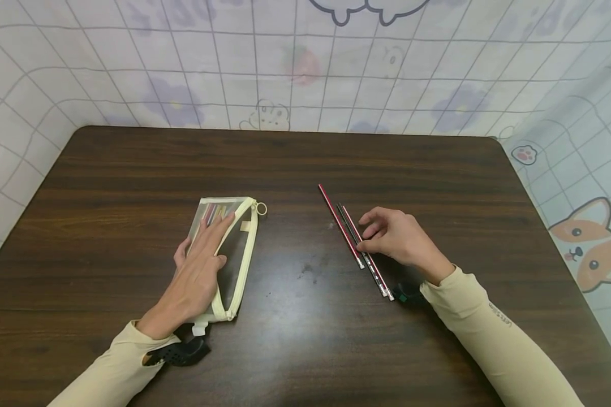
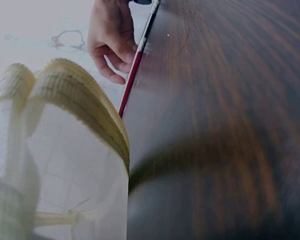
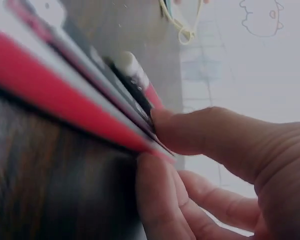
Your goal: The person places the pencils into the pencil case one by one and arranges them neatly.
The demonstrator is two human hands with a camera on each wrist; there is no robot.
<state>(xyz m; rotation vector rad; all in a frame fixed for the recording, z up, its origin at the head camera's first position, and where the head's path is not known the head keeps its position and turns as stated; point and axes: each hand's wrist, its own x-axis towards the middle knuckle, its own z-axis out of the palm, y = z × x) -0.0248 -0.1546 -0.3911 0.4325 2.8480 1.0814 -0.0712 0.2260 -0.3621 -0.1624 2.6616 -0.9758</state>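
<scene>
The right hand (image 1: 399, 234) is pinching paired pencils (image 1: 377, 276), their long axes slanting toward its far left. A red pencil (image 1: 341, 226) is lying just left of them. Well left of that hand, a zip pencil case (image 1: 248, 254) is facing it, gaping, the left hand (image 1: 196, 277) resting straight-fingered on top.

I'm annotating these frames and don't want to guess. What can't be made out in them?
Head view: how many things the pouch holds; the left hand covers part of it.
Head view: the print on the right sleeve, too small to read.
Left wrist view: the arm beyond the right hand, cut off by the top edge.
Right wrist view: the near end of the blurred red pencil, cut off by the left edge.
</scene>
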